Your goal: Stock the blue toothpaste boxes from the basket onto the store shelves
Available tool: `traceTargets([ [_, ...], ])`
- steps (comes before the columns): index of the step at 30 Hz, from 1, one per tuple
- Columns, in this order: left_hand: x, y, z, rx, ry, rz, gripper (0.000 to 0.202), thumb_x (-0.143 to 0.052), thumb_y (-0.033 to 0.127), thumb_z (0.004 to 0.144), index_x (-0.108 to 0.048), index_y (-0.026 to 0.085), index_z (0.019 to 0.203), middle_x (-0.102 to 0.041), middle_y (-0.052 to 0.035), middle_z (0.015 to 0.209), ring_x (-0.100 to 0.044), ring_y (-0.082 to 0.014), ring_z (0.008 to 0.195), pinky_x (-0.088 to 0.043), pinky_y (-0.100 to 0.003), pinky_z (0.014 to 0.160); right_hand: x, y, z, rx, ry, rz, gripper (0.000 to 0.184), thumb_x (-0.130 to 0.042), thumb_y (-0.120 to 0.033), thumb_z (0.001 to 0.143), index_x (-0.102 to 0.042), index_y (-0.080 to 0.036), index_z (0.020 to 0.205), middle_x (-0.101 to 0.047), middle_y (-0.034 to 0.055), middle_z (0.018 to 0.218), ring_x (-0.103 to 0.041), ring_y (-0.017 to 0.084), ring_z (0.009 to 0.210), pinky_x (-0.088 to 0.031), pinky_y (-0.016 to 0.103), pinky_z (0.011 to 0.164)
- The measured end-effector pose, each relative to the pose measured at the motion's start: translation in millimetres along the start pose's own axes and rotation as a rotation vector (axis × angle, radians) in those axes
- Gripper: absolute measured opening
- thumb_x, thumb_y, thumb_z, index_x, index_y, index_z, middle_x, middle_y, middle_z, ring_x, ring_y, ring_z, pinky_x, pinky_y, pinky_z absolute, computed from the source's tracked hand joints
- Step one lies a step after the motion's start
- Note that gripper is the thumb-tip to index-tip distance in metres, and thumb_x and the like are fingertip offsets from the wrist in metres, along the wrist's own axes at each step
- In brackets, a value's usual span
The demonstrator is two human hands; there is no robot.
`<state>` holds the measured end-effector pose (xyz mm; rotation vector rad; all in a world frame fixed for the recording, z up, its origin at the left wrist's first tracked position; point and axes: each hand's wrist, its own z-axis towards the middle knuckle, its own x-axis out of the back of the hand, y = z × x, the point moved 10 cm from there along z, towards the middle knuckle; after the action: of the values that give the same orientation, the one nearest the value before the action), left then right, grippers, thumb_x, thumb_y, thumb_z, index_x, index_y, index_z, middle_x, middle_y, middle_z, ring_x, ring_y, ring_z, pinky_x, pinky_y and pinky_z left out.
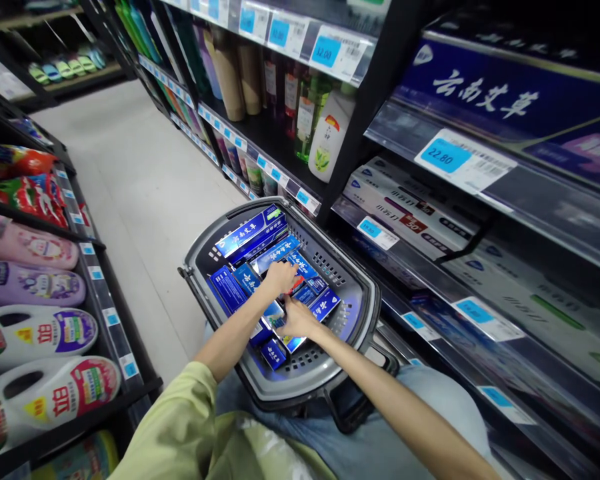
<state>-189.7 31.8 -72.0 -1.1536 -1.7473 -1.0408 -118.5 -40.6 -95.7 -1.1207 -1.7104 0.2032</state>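
A grey plastic shopping basket (353, 280) with a black handle stands in front of my knees. Inside it lie several blue toothpaste boxes (245, 232), some along the far wall and others packed in the middle at different angles. My left hand (281, 277) is down among the middle boxes, its fingers curled against a box with a bit of red on it. Just nearer to me, my right hand (299, 319) has its thumb and fingers bent around a toothpaste box. The fingers partly hide the boxes beneath both hands.
On the right, a shelf (480, 167) holds more toothpaste boxes above price tags. Shampoo and body wash bottles (330, 137) line the shelf ahead. Laundry detergent bottles (55, 393) fill the left shelf. A pale floor aisle (130, 173) runs between the shelves.
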Motion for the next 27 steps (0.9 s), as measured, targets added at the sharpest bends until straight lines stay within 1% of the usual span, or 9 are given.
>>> traceTargets([
  [5,14.2,-6.5,-1.4,0.03,0.052,-0.073,0.037,-0.05,0.039,0.096,-0.066,0.014,0.119,-0.069,-0.0234,0.108,-0.066,-0.0375,0.104,-0.047,-0.043,0.088,21.8,7.0,2.4,-0.019,0.067,0.058,0.048,-0.081,-0.034,0.058,-0.067,-0.011,0.098,-0.069,0.0117,0.101,-0.064,0.025,0.095,-0.049,0.03,0.081],
  [7,23.2,-12.7,-5.5,0.052,0.063,-0.098,0.038,-0.049,0.041,0.096,-0.07,0.013,0.111,-0.07,-0.0234,0.103,-0.067,-0.0371,0.1,-0.047,-0.042,0.086,43.5,7.8,-0.2,-0.014,0.106,0.072,0.041,-0.082,-0.035,0.058,-0.068,-0.014,0.09,-0.069,0.0072,0.092,-0.063,0.023,0.09,-0.048,0.029,0.076],
  [10,42.6,-25.5,-14.0,0.071,0.088,-0.163,0.046,-0.042,0.046,0.098,-0.074,0.015,0.102,-0.072,-0.0207,0.097,-0.068,-0.0354,0.097,-0.047,-0.039,0.083,91.4,9.7,-10.4,-0.003,0.183,0.139,0.035,-0.083,-0.036,0.058,-0.07,-0.016,0.084,-0.067,0.0015,0.082,-0.061,0.018,0.079,-0.046,0.028,0.07],
  [14,63.8,-41.5,-21.1,0.071,0.113,-0.346,0.066,-0.019,0.053,0.101,-0.077,0.022,0.095,-0.075,-0.0111,0.086,-0.07,-0.0287,0.087,-0.047,-0.034,0.079,157.0,23.1,-32.2,-0.009,0.286,0.575,0.041,-0.082,-0.037,0.062,-0.073,-0.015,0.095,-0.067,0.0002,0.076,-0.061,0.014,0.066,-0.05,0.026,0.061],
  [16,69.2,-49.2,-21.2,0.073,0.151,-0.58,0.067,-0.022,0.058,0.099,-0.078,0.024,0.089,-0.075,-0.008,0.084,-0.069,-0.027,0.085,-0.046,-0.033,0.08,179.2,35.8,-41.9,-0.052,0.347,0.829,0.049,-0.084,-0.042,0.061,-0.071,-0.015,0.099,-0.068,0.0023,0.082,-0.063,0.015,0.066,-0.054,0.027,0.056],
  [18,74.9,-62.4,-21.2,0.11,0.254,-0.825,0.058,-0.037,0.062,0.095,-0.078,0.023,0.086,-0.074,-0.007,0.08,-0.068,-0.0271,0.082,-0.046,-0.032,0.08,196.1,48.1,-50.4,-0.086,0.446,1.012,0.054,-0.087,-0.044,0.058,-0.069,-0.016,0.101,-0.068,0.004,0.09,-0.066,0.017,0.072,-0.058,0.027,0.054],
  [22,87.6,-91.3,-25.2,0.189,0.525,-1.121,0.042,-0.059,0.057,0.085,-0.075,0.019,0.088,-0.07,-0.0052,0.074,-0.064,-0.023,0.073,-0.044,-0.029,0.07,216.1,64.8,-65.1,-0.084,0.688,1.226,0.052,-0.085,-0.049,0.063,-0.068,-0.017,0.1,-0.067,0.0034,0.09,-0.065,0.016,0.075,-0.06,0.026,0.053],
  [24,90.9,-93.9,-24.5,0.155,0.564,-1.313,0.04,-0.061,0.055,0.082,-0.073,0.018,0.093,-0.071,-0.0048,0.081,-0.063,-0.0201,0.073,-0.045,-0.027,0.066,217.0,68.3,-69.9,-0.079,0.758,1.308,0.047,-0.082,-0.051,0.067,-0.069,-0.018,0.097,-0.066,0.0022,0.086,-0.064,0.015,0.073,-0.06,0.025,0.053],
  [27,94.4,-84.2,-23.6,0.051,0.54,-1.66,0.038,-0.065,0.05,0.08,-0.07,0.018,0.099,-0.071,-0.0065,0.097,-0.064,-0.0197,0.082,-0.049,-0.027,0.069,212.5,67.0,-72.8,-0.07,0.783,1.417,0.042,-0.081,-0.051,0.069,-0.068,-0.019,0.094,-0.067,0.0013,0.087,-0.065,0.016,0.076,-0.062,0.027,0.057],
])
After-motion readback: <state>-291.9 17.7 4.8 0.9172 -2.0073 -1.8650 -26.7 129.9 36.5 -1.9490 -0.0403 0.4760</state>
